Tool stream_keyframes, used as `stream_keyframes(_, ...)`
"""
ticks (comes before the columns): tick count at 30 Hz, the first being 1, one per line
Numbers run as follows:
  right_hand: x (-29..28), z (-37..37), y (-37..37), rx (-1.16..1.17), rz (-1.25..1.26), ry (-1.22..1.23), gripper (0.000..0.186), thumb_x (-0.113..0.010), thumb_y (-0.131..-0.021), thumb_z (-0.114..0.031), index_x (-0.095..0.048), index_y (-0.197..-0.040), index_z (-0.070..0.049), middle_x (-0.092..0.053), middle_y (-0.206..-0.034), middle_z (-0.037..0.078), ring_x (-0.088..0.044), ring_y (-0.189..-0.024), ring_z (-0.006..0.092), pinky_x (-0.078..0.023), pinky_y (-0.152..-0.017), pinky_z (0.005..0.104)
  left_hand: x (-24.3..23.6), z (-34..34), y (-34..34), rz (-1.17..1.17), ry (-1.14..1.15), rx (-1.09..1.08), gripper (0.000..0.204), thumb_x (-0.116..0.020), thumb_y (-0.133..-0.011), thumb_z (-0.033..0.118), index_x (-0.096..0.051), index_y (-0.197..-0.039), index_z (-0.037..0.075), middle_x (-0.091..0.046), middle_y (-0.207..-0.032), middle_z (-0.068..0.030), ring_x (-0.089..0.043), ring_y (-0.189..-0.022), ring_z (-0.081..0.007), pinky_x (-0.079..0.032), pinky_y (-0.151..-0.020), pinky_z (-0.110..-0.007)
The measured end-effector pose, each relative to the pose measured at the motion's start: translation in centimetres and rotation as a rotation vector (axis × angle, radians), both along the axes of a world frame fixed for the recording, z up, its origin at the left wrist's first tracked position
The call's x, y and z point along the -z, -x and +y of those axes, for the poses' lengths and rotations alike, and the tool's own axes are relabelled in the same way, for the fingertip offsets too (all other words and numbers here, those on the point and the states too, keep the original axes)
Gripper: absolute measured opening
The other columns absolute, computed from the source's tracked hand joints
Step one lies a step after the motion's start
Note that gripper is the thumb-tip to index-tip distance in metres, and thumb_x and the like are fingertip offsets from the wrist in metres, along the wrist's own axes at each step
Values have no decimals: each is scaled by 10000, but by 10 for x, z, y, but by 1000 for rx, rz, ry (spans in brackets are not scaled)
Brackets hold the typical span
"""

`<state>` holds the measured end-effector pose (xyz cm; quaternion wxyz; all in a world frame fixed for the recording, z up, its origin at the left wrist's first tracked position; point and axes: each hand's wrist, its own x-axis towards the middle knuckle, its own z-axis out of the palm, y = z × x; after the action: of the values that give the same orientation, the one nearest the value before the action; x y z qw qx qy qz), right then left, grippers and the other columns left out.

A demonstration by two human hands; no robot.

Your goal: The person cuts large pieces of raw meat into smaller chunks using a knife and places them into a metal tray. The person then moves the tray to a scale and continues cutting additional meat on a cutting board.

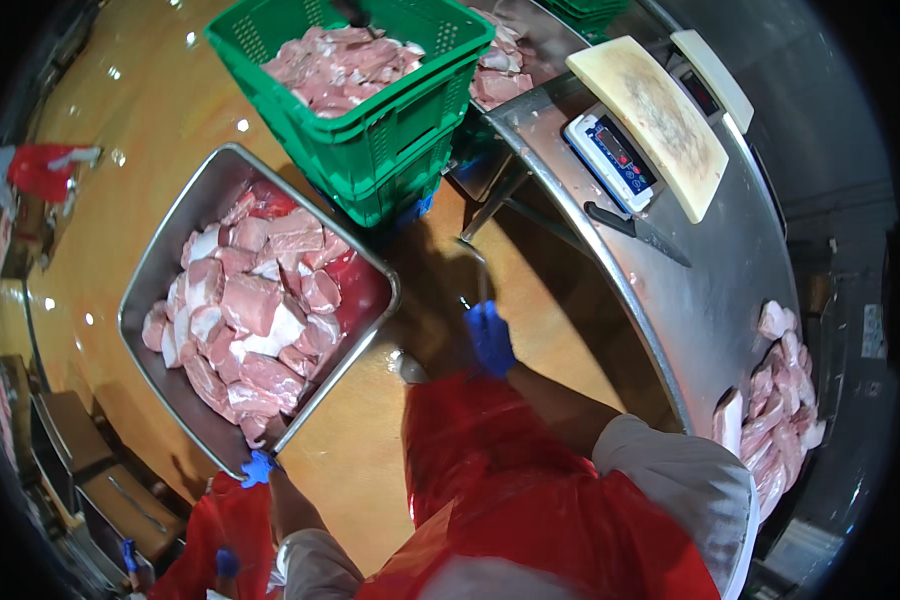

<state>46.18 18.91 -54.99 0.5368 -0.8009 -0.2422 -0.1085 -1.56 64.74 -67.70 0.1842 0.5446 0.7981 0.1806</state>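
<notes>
My left hand (257, 468), in a blue glove, grips the near corner of a large steel tray (155, 262). The tray is piled with raw pink meat chunks (255, 315) and sits low over the wet orange floor. My right hand (490, 338), also in a blue glove, is closed around a thin metal tool (478, 275) that points away from me. It hovers to the right of the tray, beside the steel table's edge. A red apron (530, 490) covers my front.
A green crate (390, 125) of meat stands stacked on another beyond the tray. The curved steel table (710, 300) on the right carries a scale (615, 155), a cutting board (660, 115), a knife (635, 232) and meat pieces (780, 400). Another person's blue gloves (227, 562) show at lower left.
</notes>
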Motion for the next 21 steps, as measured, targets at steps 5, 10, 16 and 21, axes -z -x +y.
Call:
stream_keyframes(5, 26, -23, -103, 333, 480, -245, 247, -474, -991, -226, -543, -882, -15, -575, -717, 195, -601, -664, 345, -457, -576, 435, -81, -84, -44, 294, -332, -10, 725, -624, -860, 375, -312, -1457, 107, -116, -1492, -373, -474, -1153, -574, -486, -850, -627)
stream_keyframes(10, 108, -17, -236, 581, 589, -75, 290, -402, -1031, -244, -521, -837, -64, -478, -661, 11, -470, -590, 124, -407, -549, 302, -134, -134, -77, 506, -441, 753, 454, -626, -831, 178, -517, -1227, -16, -328, -1390, -371, -392, -1247, -528, -333, -1057, -581)
stream_keyframes(16, 126, 10, -317, 579, 825, 56, 262, -444, -1010, -237, -543, -838, -65, -510, -668, 30, -504, -604, 148, -426, -563, 315, -242, -226, -133, 382, -82, 1116, 268, -557, -850, 114, -632, -1073, -15, -618, -1106, -224, -518, -1119, -404, -395, -1010, -473)
stream_keyframes(21, 139, 23, -350, 581, 936, 140, 239, -479, -992, -232, -561, -839, -67, -536, -674, 45, -533, -616, 169, -441, -574, 327, -285, -250, -214, 204, 38, 1043, 254, -496, -921, 150, -659, -1013, -21, -684, -942, -177, -663, -798, -280, -526, -750, -379)
